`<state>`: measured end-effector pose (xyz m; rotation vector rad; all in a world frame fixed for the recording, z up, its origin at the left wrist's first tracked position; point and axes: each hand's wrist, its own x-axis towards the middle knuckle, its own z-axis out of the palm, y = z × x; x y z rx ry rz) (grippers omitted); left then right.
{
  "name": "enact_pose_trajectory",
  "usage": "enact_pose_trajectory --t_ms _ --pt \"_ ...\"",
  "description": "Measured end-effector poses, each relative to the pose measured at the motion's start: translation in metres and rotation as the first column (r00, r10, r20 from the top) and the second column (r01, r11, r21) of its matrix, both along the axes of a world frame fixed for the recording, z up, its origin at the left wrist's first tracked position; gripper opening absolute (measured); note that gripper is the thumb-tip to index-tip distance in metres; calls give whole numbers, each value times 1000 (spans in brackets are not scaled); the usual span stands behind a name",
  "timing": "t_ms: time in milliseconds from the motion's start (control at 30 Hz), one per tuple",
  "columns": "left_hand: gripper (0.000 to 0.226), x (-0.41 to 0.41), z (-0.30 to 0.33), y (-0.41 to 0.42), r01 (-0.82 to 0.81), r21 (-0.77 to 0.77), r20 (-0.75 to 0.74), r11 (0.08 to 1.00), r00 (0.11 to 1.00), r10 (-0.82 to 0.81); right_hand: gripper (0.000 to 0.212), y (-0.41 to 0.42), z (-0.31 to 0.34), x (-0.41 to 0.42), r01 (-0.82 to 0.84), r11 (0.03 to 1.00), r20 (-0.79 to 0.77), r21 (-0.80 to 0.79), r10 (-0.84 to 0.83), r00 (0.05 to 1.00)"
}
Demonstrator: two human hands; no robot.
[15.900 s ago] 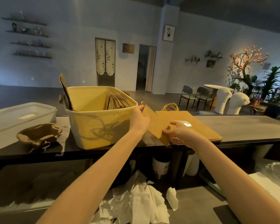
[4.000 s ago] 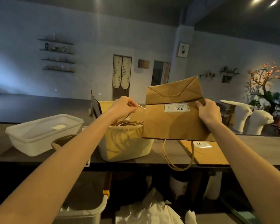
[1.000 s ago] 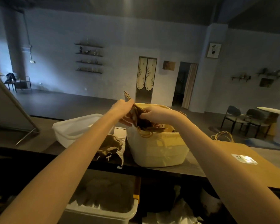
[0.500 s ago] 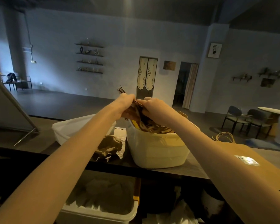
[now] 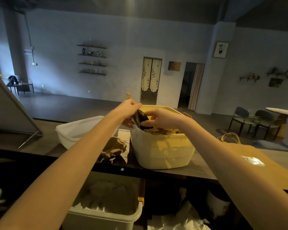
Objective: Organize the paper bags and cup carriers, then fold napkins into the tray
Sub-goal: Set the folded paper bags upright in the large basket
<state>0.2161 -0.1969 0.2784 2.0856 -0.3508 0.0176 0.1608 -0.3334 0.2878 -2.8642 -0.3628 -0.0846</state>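
Note:
A cream plastic basket [image 5: 163, 151] stands on the dark counter [image 5: 196, 171], filled with upright brown paper bags [image 5: 161, 130] and their twine handles. My left hand [image 5: 130, 112] grips the tops of the bags at the basket's left end. My right hand [image 5: 158, 118] pinches the same bags from the right. A flat stack of brown paper bags [image 5: 263, 165] with a white label lies on the counter to the right. Moulded pulp cup carriers [image 5: 114, 146] sit left of the basket.
A white lidded plastic box [image 5: 76, 130] stands left of the cup carriers. Below the counter is a grey bin [image 5: 105, 218] holding white paper, with crumpled white napkins [image 5: 181, 221] beside it. Chairs and a white table stand far right.
My hands have lowered slightly at the basket's left end, pressing the bag tops down and back. The basket and flat stack have not moved.

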Motion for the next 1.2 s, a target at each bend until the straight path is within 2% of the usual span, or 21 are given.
enact_pose_trajectory --t_ms 100,233,400,600,667,767,900,967,1067,1200 --pt "23 -2 0 1 21 -73 -34 997 999 -24 34 5 -5 -3 -10 979 201 -206 52 978" --pt "21 -4 -14 4 19 -162 -48 987 998 -27 33 11 -7 2 25 912 269 -409 94 959" --pt "23 -5 -16 1 -13 -144 24 990 1000 17 36 8 -5 4 -30 985 131 -167 53 990" --pt "30 -4 -4 -3 -14 24 116 1000 993 11 42 -11 1 1 2 998 81 70 -8 997" --pt "29 0 -2 -4 -83 7 203 997 976 80 39 -18 4 -1 11 981 56 195 -23 998" --pt "25 0 5 -9 -160 -28 376 987 913 159 33 -30 7 -5 17 950 112 311 -55 992" --pt "24 -29 26 -34 42 -72 487 997 874 -2 29 -50 8 -15 40 923 206 382 -127 970" --pt "23 -45 31 -50 165 -74 457 984 882 -114 28 -61 9 -23 62 915 238 400 -169 956" --pt "23 -66 29 -86 325 -73 334 943 899 -284 28 -93 8 -42 129 898 276 421 -263 924" --pt "20 -91 13 -136 442 -121 167 889 892 -421 27 -149 -5 -66 298 848 258 439 -436 862"
